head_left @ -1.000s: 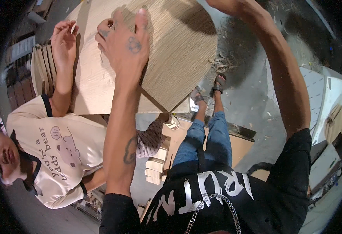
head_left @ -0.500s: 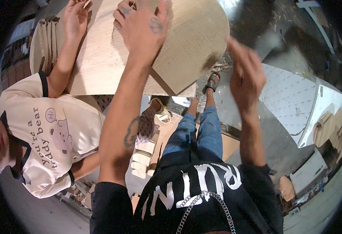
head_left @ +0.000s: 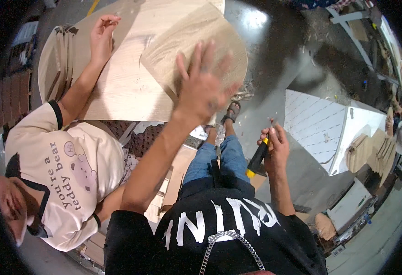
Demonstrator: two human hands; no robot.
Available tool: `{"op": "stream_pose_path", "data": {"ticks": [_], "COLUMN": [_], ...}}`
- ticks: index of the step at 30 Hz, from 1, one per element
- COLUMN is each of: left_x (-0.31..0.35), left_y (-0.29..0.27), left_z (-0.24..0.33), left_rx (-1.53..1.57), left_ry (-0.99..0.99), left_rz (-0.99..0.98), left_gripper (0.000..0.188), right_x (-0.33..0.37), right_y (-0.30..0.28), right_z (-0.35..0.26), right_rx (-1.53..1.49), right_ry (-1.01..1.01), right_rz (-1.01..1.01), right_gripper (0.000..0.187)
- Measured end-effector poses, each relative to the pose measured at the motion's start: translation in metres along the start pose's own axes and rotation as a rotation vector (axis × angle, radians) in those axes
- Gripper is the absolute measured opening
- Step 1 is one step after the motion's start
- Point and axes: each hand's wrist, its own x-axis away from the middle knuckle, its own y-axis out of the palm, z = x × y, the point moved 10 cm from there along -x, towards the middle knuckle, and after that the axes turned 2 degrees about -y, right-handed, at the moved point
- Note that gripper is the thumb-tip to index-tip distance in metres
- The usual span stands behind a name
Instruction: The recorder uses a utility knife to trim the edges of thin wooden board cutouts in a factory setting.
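Note:
My left hand [head_left: 203, 89], blurred by motion, is spread open above a fan-shaped wood-grain board [head_left: 175, 48] with a curved outer edge. Whether its palm touches the board I cannot tell. This board lies on a larger pale wooden panel [head_left: 120, 89]. Away to the right, beyond the panel's edge, my right hand [head_left: 276, 149] is closed around a black and yellow utility knife [head_left: 257, 159], its yellow butt end pointing down toward me. At the left a co-worker's hand [head_left: 102, 41] is raised at the panel, its thumb and fingertips together.
Several curved boards [head_left: 56, 64] stand stacked at the panel's far left. The co-worker in a cream T-shirt [head_left: 79, 160] is close on my left. To the right is a white sheet-covered surface [head_left: 315, 128], with more cut wooden pieces [head_left: 361, 151] beside it.
My left hand has lifted into a spread pose and moved right and nearer. The fan-shaped board lies turned and farther left. My right hand has come down nearer me, and the knife now shows.

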Motion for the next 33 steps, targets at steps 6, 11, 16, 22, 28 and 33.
{"op": "stream_pose_path", "data": {"ticks": [6,11,16,22,28,33], "left_x": [0.01,-0.007,-0.065,-0.124,-0.092,0.008], "left_y": [0.0,-0.003,-0.014,-0.038,-0.049,-0.075], "left_z": [0.005,0.004,-0.036,-0.096,-0.129,-0.129], "left_rx": [0.053,-0.038,0.181,0.225,0.638,0.754], "left_ry": [-0.085,0.07,-0.057,-0.441,-0.403,-0.429], "left_rz": [0.003,0.055,0.175,0.392,0.592,0.524], "left_gripper": [0.076,0.063,0.07,0.071,0.05,0.054], "right_x": [0.024,0.084,0.083,-0.034,-0.123,-0.098], "right_y": [0.038,0.082,0.116,0.151,0.265,0.295], "right_z": [0.033,0.001,-0.045,-0.07,-0.084,-0.115], "right_rx": [-0.082,0.118,0.329,0.246,0.543,0.992], "right_ry": [0.564,0.57,0.514,0.24,-0.042,-0.124], "right_rz": [-0.136,-0.353,-0.412,-0.408,-0.491,-0.566], "right_gripper": [0.051,0.059,0.044,0.045,0.034,0.023]}}
